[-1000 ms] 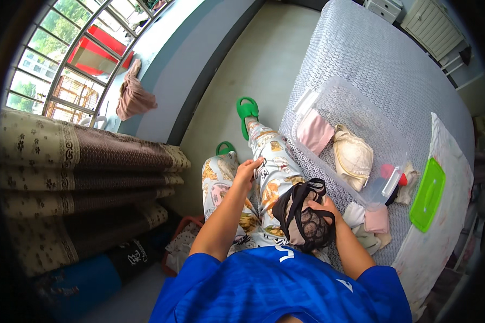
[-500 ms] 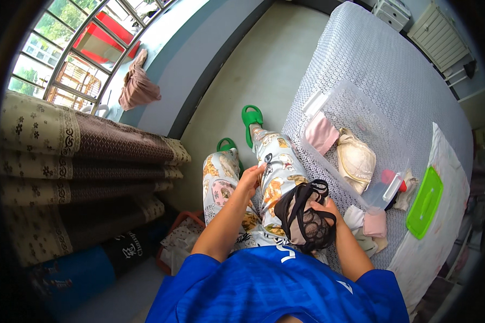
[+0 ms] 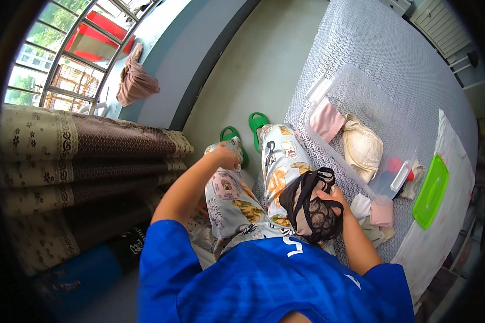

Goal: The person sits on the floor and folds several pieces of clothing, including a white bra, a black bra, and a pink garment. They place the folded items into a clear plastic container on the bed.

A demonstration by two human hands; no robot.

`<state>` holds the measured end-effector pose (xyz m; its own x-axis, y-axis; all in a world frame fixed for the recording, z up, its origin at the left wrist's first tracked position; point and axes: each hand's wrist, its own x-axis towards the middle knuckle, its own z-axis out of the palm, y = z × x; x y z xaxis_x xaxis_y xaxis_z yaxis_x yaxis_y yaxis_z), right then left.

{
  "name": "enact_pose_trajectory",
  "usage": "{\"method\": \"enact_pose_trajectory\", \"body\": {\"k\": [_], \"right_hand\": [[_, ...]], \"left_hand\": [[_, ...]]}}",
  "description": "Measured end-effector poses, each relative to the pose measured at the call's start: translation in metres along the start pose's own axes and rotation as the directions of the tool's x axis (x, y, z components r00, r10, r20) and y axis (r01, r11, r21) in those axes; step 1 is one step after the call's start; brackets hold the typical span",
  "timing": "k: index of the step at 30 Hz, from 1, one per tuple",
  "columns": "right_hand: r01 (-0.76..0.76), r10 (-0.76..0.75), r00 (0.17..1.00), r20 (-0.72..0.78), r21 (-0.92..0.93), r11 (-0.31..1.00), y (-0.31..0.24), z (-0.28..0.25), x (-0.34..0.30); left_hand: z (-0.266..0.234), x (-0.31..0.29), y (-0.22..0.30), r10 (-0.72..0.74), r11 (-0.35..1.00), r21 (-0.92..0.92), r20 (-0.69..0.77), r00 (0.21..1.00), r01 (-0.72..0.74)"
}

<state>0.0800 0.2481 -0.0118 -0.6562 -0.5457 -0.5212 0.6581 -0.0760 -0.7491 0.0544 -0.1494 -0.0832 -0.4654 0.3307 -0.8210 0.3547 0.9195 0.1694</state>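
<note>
A black lace bra (image 3: 323, 219) with a beige inner side rests over my right thigh, its dark straps looping across the top. My right hand (image 3: 333, 196) grips it from the right, the thumb lying over the cup. Away to the left, my left hand (image 3: 227, 156) is by my left knee with its fingers curled together; whether anything is between them is hidden. Patterned trousers (image 3: 279, 175) cover my legs. Beside my right leg, a clear plastic box (image 3: 319, 90) on the bed contains a cream bra (image 3: 362, 146) and a folded pink cloth (image 3: 326, 120).
Small folded pieces, one of them pink (image 3: 382, 213), lie by the box on the patterned bed (image 3: 361, 37). A green plastic lid (image 3: 432, 191) is farther right. Curtains (image 3: 97, 137) hang at the left. Green slippers (image 3: 258, 119) are on my feet.
My left hand has moved left, from above my right thigh to my left knee. My right hand keeps hold of the black bra. The view has shifted slightly.
</note>
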Motion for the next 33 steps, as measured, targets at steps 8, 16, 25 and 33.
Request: {"method": "enact_pose_trajectory", "body": {"k": [8,16,25,33], "right_hand": [[-0.027,0.028,0.999,-0.026,0.033,0.999,-0.002,0.003,-0.002],[-0.027,0.027,1.0,-0.003,0.098,0.995,-0.002,0.0,-0.001],[-0.035,0.035,0.999,0.001,0.108,0.993,-0.004,0.003,0.003],[-0.036,0.034,0.999,0.022,0.092,0.995,-0.003,0.0,0.005]], "left_hand": [[-0.009,0.041,-0.022,0.068,0.977,0.128,0.577,0.814,-0.172],[0.007,0.047,-0.033,0.018,1.0,0.003,0.504,0.864,-0.023],[0.029,0.021,-0.046,0.016,0.989,-0.145,0.175,0.984,0.009],[0.007,0.012,-0.058,0.051,0.974,-0.226,0.197,0.979,-0.005]]}}
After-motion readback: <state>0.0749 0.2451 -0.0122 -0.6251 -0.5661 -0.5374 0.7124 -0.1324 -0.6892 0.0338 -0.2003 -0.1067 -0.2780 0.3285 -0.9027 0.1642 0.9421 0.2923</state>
